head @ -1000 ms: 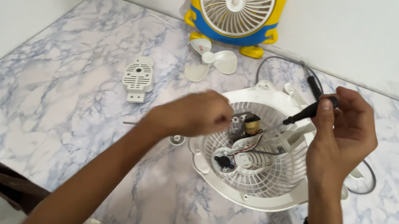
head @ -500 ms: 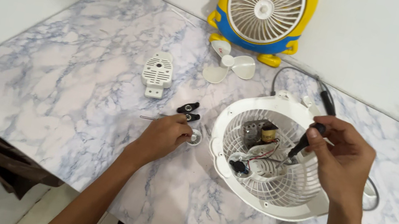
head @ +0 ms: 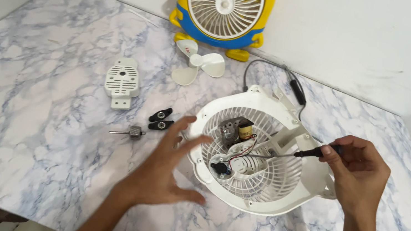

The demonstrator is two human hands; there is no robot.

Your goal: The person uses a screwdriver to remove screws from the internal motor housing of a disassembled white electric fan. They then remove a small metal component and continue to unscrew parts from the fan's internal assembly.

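The open white fan housing [head: 256,161] lies grille-down on the marble-patterned desk [head: 19,116], and everything else can be placed from it. Half a second ago the left hand [head: 164,173] was down on the desk to the left of the housing, at the small black clips [head: 161,119]; now it has lifted off them and hovers spread wide, fingers splayed and empty, its fingertips just at the housing's left rim. The clips lie free on the desk, left of the housing, with a small metal motor shaft [head: 130,131] a little further left.

The right hand [head: 356,173] has barely shifted: it stays at the housing's right edge, closed in a pinch grip on the black handle of a screwdriver [head: 280,152], whose thin shank reaches leftward over the grille toward the motor [head: 237,129] and wiring in the middle.

So the work looks to be turning back from the loose parts to the housing itself.

Behind the housing lie a detached white blade [head: 200,65] and a yellow-and-blue fan [head: 224,6]; a white cover plate [head: 122,81] sits far left.
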